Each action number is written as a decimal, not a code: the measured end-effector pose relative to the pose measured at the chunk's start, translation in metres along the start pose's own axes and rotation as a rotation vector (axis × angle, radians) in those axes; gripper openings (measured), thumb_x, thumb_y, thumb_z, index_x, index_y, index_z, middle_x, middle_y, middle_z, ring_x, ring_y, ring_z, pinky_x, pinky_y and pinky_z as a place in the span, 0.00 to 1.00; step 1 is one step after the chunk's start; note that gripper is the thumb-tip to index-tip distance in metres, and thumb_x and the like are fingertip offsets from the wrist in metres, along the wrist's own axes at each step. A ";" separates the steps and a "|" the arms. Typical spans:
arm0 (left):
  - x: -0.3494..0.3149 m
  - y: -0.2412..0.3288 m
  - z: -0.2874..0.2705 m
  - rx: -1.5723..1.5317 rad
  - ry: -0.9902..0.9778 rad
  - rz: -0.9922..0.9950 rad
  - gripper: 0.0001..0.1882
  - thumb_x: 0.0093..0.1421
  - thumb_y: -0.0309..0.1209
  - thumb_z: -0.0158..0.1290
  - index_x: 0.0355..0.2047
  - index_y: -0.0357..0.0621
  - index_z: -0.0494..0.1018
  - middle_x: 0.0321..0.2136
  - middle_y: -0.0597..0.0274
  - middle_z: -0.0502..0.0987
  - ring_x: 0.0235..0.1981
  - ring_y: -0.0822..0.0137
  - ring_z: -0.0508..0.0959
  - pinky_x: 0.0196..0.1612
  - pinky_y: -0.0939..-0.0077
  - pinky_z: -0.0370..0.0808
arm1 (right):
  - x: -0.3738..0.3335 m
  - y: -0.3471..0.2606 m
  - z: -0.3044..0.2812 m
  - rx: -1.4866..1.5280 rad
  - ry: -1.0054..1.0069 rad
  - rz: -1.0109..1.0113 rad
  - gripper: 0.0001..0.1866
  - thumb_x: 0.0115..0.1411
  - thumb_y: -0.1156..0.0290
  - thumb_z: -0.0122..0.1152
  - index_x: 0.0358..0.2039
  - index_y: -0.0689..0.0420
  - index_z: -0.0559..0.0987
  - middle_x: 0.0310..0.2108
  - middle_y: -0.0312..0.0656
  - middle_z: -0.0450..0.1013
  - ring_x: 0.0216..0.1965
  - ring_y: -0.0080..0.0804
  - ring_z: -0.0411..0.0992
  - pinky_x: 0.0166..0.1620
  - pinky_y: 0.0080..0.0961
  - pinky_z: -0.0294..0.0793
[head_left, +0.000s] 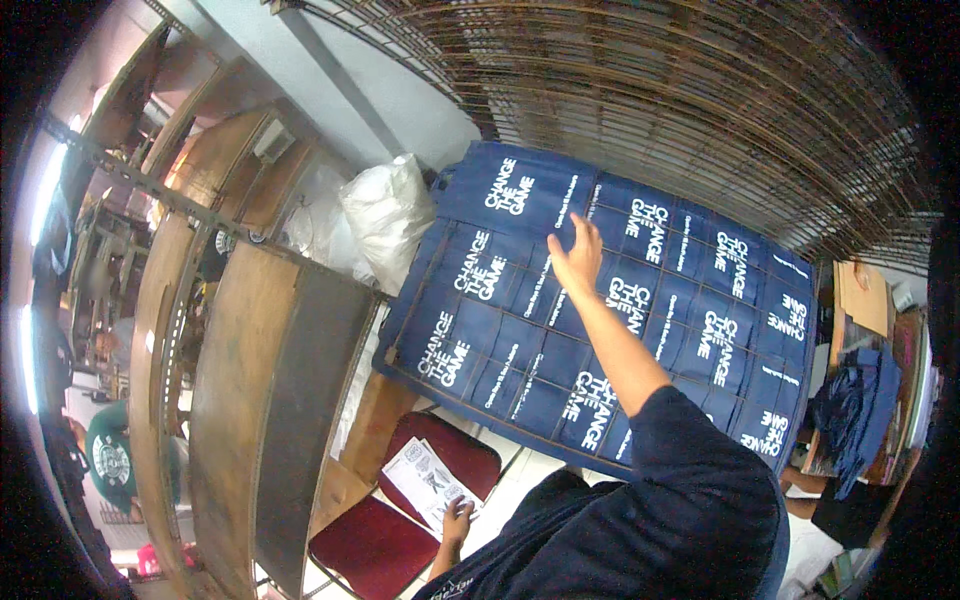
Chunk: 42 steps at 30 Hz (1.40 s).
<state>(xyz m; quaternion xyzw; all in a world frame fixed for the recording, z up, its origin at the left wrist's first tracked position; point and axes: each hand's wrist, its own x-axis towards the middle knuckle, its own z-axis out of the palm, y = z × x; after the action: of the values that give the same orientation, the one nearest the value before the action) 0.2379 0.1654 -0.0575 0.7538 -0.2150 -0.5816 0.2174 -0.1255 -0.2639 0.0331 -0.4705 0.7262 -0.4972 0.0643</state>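
Note:
Navy fabric pieces (540,250) with white printing lie in rows across a wire drying rack. Above them, near the far middle, my right hand (578,255) is stretched out with its fingers spread and nothing in it. Whether its fingertips touch the fabric I cannot tell. Down at the lower left, my left hand (458,520) grips the near corner of a printed paper sheet (425,475). That white sheet, with grey pictures on it, extends over two maroon chair seats (375,545).
Raised wire racks (690,90) stand over the fabric's far side. A white plastic bag (390,220) sits at its left corner. Wooden boards (235,400) fill the left, beyond them a person in a green shirt (110,455). Dark blue garments (855,410) hang at right.

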 end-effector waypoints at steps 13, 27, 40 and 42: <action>0.057 -0.151 -0.031 0.365 -0.116 0.334 0.27 0.52 0.37 0.57 0.49 0.37 0.63 0.26 0.59 0.74 0.22 0.68 0.73 0.20 0.76 0.68 | -0.086 0.142 -0.298 0.236 0.124 0.262 0.19 0.53 0.74 0.57 0.47 0.53 0.71 0.29 0.37 0.72 0.32 0.23 0.70 0.35 0.21 0.69; -0.011 -0.051 0.184 0.545 -0.277 0.347 0.26 0.51 0.41 0.57 0.46 0.38 0.67 0.20 0.61 0.73 0.16 0.74 0.68 0.19 0.79 0.65 | -0.240 0.302 -0.638 0.473 0.827 0.591 0.12 0.54 0.75 0.56 0.40 0.58 0.73 0.26 0.32 0.66 0.25 0.18 0.64 0.31 0.14 0.65; 0.031 -0.077 0.213 1.435 -0.887 1.717 0.26 0.48 0.32 0.50 0.51 0.47 0.64 0.23 0.60 0.74 0.36 0.65 0.74 0.45 0.72 0.69 | -0.559 0.438 -0.668 -0.404 0.243 1.304 0.16 0.41 0.66 0.53 0.27 0.64 0.77 0.31 0.58 0.73 0.37 0.51 0.72 0.43 0.35 0.70; 0.018 -0.076 0.214 1.204 -0.935 1.574 0.25 0.49 0.31 0.49 0.51 0.47 0.64 0.24 0.60 0.74 0.37 0.64 0.74 0.47 0.72 0.68 | -0.573 0.427 -0.662 -0.397 0.009 1.339 0.17 0.42 0.65 0.53 0.30 0.63 0.77 0.32 0.56 0.74 0.38 0.49 0.73 0.44 0.33 0.70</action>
<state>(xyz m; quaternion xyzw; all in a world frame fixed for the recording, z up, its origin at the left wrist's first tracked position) 0.0398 0.2007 -0.1643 0.0931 -0.9465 -0.3082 0.0211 -0.4466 0.6291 -0.1868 0.0776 0.9373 -0.2103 0.2669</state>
